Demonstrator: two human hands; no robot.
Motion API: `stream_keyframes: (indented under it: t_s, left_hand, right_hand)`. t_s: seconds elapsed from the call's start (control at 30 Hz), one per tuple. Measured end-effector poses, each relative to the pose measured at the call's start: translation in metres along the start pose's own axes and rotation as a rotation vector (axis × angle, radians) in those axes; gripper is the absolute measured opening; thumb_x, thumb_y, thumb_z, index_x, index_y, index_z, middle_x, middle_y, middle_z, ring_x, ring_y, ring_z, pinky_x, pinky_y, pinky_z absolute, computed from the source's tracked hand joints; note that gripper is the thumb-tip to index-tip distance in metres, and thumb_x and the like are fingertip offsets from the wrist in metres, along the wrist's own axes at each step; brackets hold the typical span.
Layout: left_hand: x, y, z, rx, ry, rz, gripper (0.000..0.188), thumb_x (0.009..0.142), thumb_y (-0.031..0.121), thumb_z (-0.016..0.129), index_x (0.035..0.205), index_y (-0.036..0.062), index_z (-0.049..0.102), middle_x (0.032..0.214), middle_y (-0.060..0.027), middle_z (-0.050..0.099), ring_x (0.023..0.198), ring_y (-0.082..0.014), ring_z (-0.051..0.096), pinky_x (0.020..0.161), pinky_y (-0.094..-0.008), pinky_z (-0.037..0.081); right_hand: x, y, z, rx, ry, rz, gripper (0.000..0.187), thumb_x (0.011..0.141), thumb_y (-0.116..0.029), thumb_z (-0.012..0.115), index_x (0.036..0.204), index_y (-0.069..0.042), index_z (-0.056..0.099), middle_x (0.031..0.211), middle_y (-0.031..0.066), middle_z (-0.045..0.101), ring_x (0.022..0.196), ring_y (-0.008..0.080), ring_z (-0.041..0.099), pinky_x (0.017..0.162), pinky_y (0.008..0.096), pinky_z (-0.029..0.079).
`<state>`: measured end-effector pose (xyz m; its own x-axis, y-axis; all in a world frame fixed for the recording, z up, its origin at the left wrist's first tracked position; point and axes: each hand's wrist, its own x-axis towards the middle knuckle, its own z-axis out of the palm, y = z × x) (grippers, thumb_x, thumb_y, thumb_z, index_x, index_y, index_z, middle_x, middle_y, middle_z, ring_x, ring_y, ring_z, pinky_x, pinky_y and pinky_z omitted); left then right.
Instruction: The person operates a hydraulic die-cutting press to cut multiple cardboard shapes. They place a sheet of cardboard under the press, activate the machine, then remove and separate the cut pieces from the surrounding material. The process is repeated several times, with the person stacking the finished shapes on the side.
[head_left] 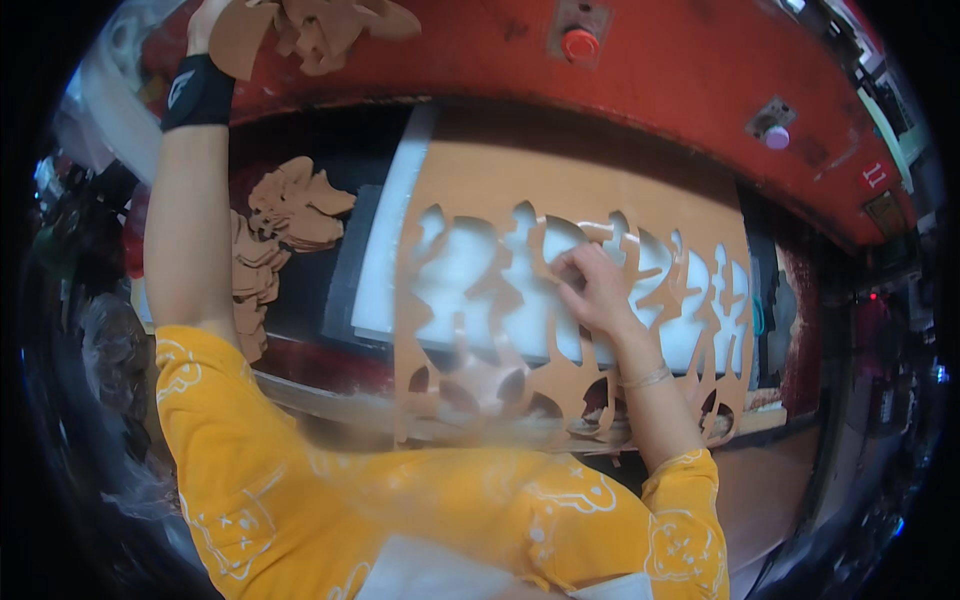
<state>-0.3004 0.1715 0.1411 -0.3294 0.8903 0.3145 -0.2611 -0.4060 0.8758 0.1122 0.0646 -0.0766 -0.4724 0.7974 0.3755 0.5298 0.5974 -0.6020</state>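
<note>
A tan sheet (570,185) full of cut-out openings lies in front of me, its near part hanging over the board's front edge. My right hand (597,287) is over its middle, thumb and fingers closed on a narrow strip between two openings. My left arm stretches up to the far left, a black band round the wrist. The left hand (203,25) lies against a rounded tan piece (240,42) that covers part of it; its fingers are hidden. Beside that piece, a pile of tan cut pieces (330,30) rests on the red machine.
White boards (390,240) show under the sheet and through its openings. More tan cut pieces (297,205) lie stacked at the left on a dark surface. Across the far side runs a red machine beam (680,85) with a red button (579,45) and a pale purple button (776,137).
</note>
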Motion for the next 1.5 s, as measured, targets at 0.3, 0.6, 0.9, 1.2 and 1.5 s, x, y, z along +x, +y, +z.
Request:
stream_keyframes:
  t_s: [0.3, 0.6, 0.9, 1.2, 1.5]
  left_hand:
    - [-0.112, 0.016, 0.02, 0.356, -0.414, -0.127, 0.03, 0.098, 0.023, 0.049, 0.117, 0.001, 0.057, 0.102, -0.0069, 0.066, 0.092, -0.016, 0.065, 0.085, -0.0323, 0.053]
    - [-0.179, -0.015, 0.062, 0.126, -0.56, -0.34, 0.037, 0.096, 0.027, 0.052, 0.121, -0.0005, 0.054, 0.104, -0.0086, 0.066, 0.095, -0.0149, 0.063, 0.085, -0.0298, 0.05]
    - [-0.203, -0.06, 0.068, 0.026, -0.511, -0.092, 0.036, 0.098, 0.024, 0.046, 0.122, -0.0025, 0.051, 0.112, -0.0151, 0.061, 0.105, -0.0216, 0.061, 0.092, -0.0349, 0.048]
    - [-0.215, -0.079, 0.077, -0.312, -0.452, -0.237, 0.035, 0.098, 0.022, 0.048, 0.125, 0.0002, 0.048, 0.117, -0.011, 0.06, 0.107, -0.0192, 0.059, 0.092, -0.0354, 0.047]
    - [-0.221, -0.088, 0.072, -0.356, -0.519, -0.272, 0.033, 0.099, 0.018, 0.047, 0.126, -0.0006, 0.048, 0.119, -0.0106, 0.059, 0.108, -0.0187, 0.058, 0.093, -0.0348, 0.045]
  right_hand:
    - [0.045, -0.09, -0.029, 0.337, 0.05, -0.085, 0.032, 0.082, -0.011, 0.064, 0.111, 0.003, 0.06, 0.103, 0.0105, 0.065, 0.095, 0.0193, 0.059, 0.086, 0.0299, 0.046]
    - [0.066, -0.106, -0.027, 0.885, -0.263, 0.125, 0.071, 0.083, -0.032, 0.071, 0.133, 0.006, 0.04, 0.128, 0.0208, 0.052, 0.126, 0.0273, 0.047, 0.105, 0.036, 0.035]
    - [0.044, -0.102, -0.022, 0.638, 0.319, -0.183, 0.044, 0.077, 0.001, 0.069, 0.117, -0.005, 0.051, 0.111, 0.0123, 0.061, 0.113, 0.0255, 0.055, 0.098, 0.0391, 0.041]
    - [0.026, -0.108, -0.018, -0.143, 0.787, -0.472, 0.036, 0.067, 0.002, 0.075, 0.099, -0.011, 0.063, 0.11, 0.0118, 0.058, 0.106, 0.0341, 0.053, 0.095, 0.0441, 0.041]
    - [0.016, -0.108, -0.014, 0.155, 0.498, -0.422, 0.033, 0.068, -0.001, 0.07, 0.097, -0.011, 0.059, 0.114, 0.0118, 0.059, 0.107, 0.0344, 0.054, 0.088, 0.043, 0.041]
